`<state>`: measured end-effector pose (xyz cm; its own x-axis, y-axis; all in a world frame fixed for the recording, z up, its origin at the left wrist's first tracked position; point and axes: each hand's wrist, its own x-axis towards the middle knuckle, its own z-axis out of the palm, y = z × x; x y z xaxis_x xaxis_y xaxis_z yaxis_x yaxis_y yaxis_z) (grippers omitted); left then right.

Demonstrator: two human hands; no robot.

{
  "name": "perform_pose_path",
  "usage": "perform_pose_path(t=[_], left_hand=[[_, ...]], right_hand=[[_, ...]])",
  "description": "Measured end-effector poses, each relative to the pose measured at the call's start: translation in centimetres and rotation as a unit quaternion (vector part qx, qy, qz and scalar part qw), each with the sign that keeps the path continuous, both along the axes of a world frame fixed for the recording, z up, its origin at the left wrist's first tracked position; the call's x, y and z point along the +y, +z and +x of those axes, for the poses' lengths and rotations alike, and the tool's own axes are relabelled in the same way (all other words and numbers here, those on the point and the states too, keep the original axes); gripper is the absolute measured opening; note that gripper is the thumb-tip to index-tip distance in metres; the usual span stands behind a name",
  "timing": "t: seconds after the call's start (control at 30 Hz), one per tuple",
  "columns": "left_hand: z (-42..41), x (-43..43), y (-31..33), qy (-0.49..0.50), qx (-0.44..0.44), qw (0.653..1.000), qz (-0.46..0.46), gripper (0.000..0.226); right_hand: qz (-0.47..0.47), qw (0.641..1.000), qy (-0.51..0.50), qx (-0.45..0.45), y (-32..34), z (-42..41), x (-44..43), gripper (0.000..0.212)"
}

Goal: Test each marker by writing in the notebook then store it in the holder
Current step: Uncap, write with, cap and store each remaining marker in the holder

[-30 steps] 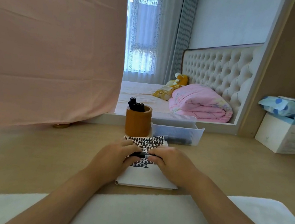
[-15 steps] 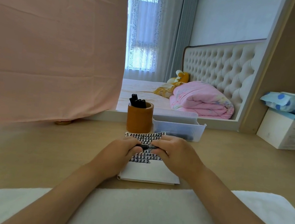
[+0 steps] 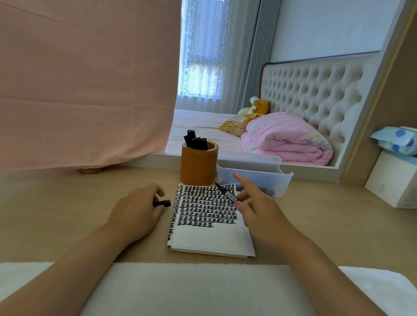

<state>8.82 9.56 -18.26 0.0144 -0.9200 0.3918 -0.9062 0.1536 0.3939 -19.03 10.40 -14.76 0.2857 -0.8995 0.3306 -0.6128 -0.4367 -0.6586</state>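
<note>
Head view: pinches black marker [image 3: 226,193] in right hand [image 3: 261,213] over far edge of white scribble-filled notebook [image 3: 207,235], tip bared for writing; grips black cap [image 3: 162,203] in left hand [image 3: 138,209] left of notebook, ready for recapping, with brown cylindrical holder [image 3: 197,167] just behind notebook.

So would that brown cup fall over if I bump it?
Probably not: the holder looks wide and squat. Its markers lean left above the rim, so a hard knock might rock it. Being round, it'd likely roll if tipped.
</note>
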Motion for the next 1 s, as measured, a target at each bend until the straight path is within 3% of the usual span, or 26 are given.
perform_pose_path(t=[0.13,0.23,0.37,0.43,0.53,0.7,0.87,1.0], left_hand=[[-0.2,-0.2,-0.2,0.003,-0.01,1.0,-0.006,0.009],[-0.3,-0.3,-0.4,-0.003,-0.012,1.0,-0.008,0.01],[-0.6,-0.2,-0.3,0.005,-0.017,1.0,-0.012,0.017],[-1.0,-0.1,0.2,-0.007,-0.021,0.999,-0.038,0.02],[-2.3,0.7,1.5,-0.085,-0.015,0.992,-0.088,0.017],[-5.0,3.3,2.2,-0.252,-0.037,0.964,-0.074,0.013],[-5.3,3.9,1.3,-0.276,-0.075,0.957,-0.047,0.021],[-4.8,3.8,1.2,-0.289,-0.094,0.952,-0.028,0.036]], right_hand=[[-0.012,0.999,0.009,-0.045,-0.2,0.3,-0.2,0.032],[0.038,0.994,0.027,-0.098,-0.3,0.4,-0.3,0.04],[0.048,0.994,0.031,-0.095,-0.2,0.3,-0.3,0.055],[0.033,0.994,0.029,-0.104,-0.2,0.3,-0.3,0.045],[0.037,0.989,0.026,-0.142,-0.2,0.3,-0.2,0.007],[0.111,0.966,0.037,-0.23,-0.1,0.3,0.2,0.022],[0.106,0.981,0.016,-0.164,-0.2,0.8,-0.1,0.003],[0.096,0.986,0.009,-0.137,-0.8,1.1,-0.2,0.011]])
